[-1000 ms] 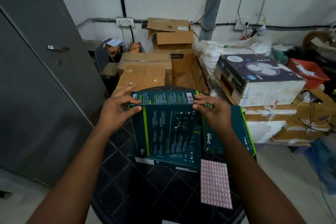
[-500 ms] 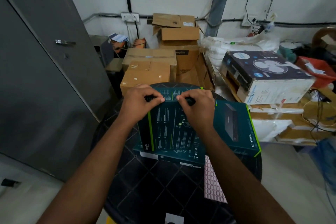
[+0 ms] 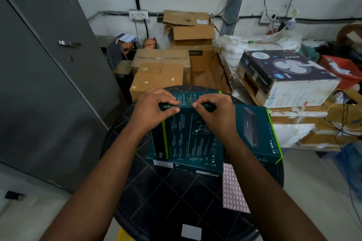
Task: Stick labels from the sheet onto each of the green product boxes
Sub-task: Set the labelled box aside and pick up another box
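Note:
A dark green product box with lime edges lies on top of another green box on a round black table. My left hand and my right hand both grip its far top edge, fingers curled over it and thumbs near each other. A third green box lies flat to the right, partly under my right wrist. The pink label sheet lies on the table at the right, beside my right forearm.
A grey metal cabinet stands at the left. Brown cartons are stacked behind the table. A fan carton rests on cluttered boxes at the right, with cables and white bags. A small white label sits at the table's near edge.
Both hands slid from the box's outer corners inward along its far edge until the thumbs nearly meet. The box was lowered onto the stack.

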